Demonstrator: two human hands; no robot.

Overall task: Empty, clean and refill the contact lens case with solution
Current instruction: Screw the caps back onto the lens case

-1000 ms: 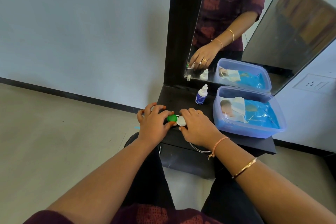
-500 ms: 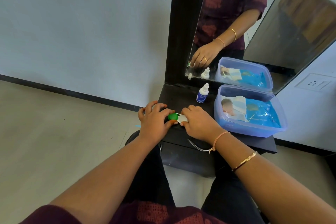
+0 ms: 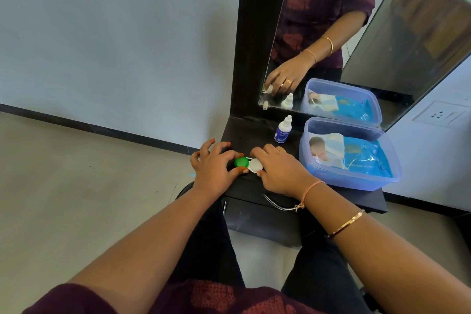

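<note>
Gripping both ends of the case [image 3: 251,164], the person seems to be at the opening step. It lies on the dark shelf [image 3: 254,132], near the front edge. The left hand [image 3: 214,168] pinches the green cap [image 3: 241,162] between thumb and finger. The right hand [image 3: 277,171] holds the white cap [image 3: 255,165] with curled fingers. Both caps look closed, so nothing is emptied yet. Next, I think, one cap must be unscrewed while the other hand steadies the case. The bottle [image 3: 282,130] stands behind, untouched.

No text is legible: print on the blue label [image 3: 281,134] of the small white dropper bottle [image 3: 284,125] and on the blue plastic packet [image 3: 363,158] at its three o'clock is blurred.
</note>
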